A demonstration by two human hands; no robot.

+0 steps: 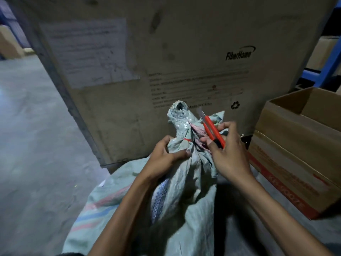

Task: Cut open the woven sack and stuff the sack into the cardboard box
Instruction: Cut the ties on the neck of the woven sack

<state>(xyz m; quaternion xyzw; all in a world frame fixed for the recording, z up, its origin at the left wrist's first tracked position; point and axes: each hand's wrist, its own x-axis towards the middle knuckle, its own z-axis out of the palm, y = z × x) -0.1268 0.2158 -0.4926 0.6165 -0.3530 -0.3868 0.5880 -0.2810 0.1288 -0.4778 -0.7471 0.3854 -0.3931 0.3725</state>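
A pale green woven sack with pink and blue stripes stands in front of me, its neck bunched and bound by a red tie. The taped top of the neck sticks up above the tie. My left hand grips the bunched neck just below the tie. My right hand holds a red utility knife, its blade out and pointing up and away, close to the right of the neck. An open cardboard box with red print sits on the floor at the right.
A tall cardboard carton with a paper label and black print stands right behind the sack. Blue shelving holding boxes rises at the far right. Grey concrete floor stretches to the left.
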